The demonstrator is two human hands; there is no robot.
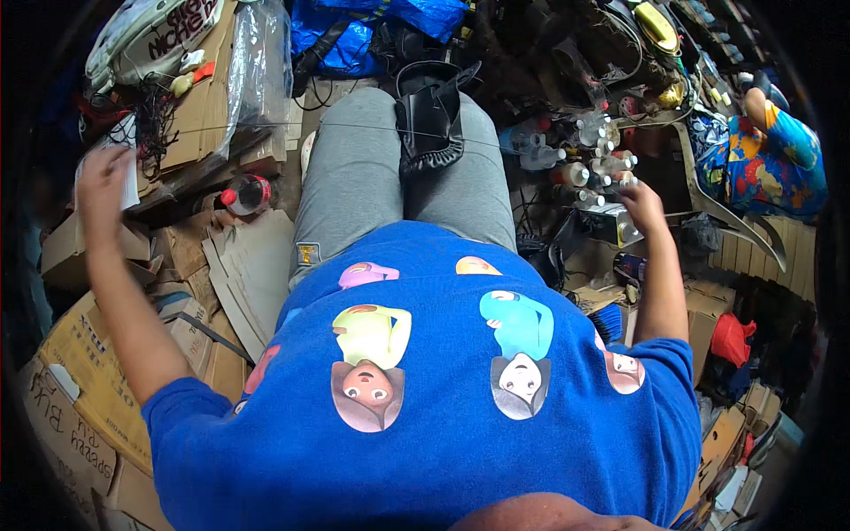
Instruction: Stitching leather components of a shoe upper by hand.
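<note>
A black leather shoe (431, 124) with a pleated toe rests between my grey-trousered thighs. From it a thin dark thread (354, 126) stretches out to both sides across my knees. Far out on the left, my left hand (104, 173) is raised with curled fingers, slightly blurred, at the thread's left side. My right hand (641, 205) is held out to the right, fingers pinched together, where the thread runs toward it; its last stretch is too fine to follow.
Flattened cardboard (252, 274) and a red-capped bottle (246, 195) lie left. Several plastic bottles (593, 168) stand on the right, near a curved grey bar (699, 177). Someone in colourful clothing (766, 168) is at the far right. A blue tarp (354, 35) lies ahead.
</note>
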